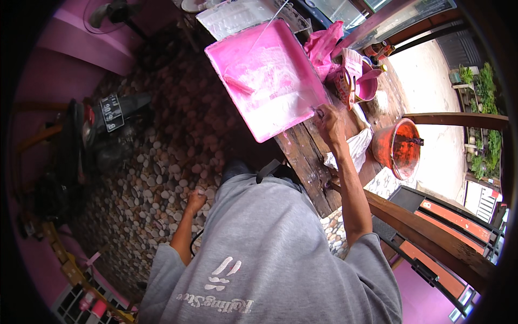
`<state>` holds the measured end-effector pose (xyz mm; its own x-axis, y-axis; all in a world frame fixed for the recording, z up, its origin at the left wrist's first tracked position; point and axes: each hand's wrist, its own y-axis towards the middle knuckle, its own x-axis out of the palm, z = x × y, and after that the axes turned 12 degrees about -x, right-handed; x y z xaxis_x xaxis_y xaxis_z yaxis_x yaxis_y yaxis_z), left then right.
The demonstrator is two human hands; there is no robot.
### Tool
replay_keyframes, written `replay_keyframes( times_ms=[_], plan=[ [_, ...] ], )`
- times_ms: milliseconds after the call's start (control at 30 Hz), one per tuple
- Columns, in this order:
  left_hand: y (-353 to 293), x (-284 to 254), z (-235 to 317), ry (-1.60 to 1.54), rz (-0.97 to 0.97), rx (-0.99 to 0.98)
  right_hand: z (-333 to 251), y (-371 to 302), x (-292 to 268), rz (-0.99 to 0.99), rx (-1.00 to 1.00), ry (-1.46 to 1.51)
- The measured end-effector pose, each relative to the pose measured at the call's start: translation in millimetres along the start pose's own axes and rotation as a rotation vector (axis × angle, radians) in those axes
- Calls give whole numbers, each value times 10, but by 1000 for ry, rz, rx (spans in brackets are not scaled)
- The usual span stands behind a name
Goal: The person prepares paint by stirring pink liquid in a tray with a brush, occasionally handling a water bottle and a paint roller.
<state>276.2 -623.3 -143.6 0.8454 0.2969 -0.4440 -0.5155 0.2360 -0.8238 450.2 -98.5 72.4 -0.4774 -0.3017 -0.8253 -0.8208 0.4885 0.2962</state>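
Note:
A large pink rectangular tray (236,93) with raised sides lies at the table's left edge, its inside streaked with white. A darker pink piece (239,85) rests in it on the left. My right hand (330,123) is closed at the tray's near right corner, around something small and dark that I cannot make out. My left hand (196,201) hangs low beside my body, over the pebbled floor, fingers curled and nothing visible in them.
A wooden table (308,162) carries paint cans (367,86), a pink plastic bag (324,46), a white cloth (356,148) and an orange bucket (398,148). Behind the tray is a white tray (237,19). A motorcycle (105,121) stands left on pebbles (167,167).

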Motion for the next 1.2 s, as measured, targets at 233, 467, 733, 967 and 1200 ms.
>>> replay_keyframes(
  times_ms=[233, 467, 733, 967, 1200],
  plan=[
    [71, 68, -144, -19, -12, -3, -292, -69, 56, -47, 10, 42],
    [-56, 42, -39, -84, 7, -21, -542, -118, 108, -66, 4, 124],
    [-50, 75, -172, -99, -9, -73, -723, -89, 182, -52, 33, 280],
    [-57, 47, -201, -115, 8, -60, -690, -76, 310, 2, 159, 281],
    [-212, -34, 36, -110, -33, -79, -770, 3, 353, -112, 65, 321]
  ],
)
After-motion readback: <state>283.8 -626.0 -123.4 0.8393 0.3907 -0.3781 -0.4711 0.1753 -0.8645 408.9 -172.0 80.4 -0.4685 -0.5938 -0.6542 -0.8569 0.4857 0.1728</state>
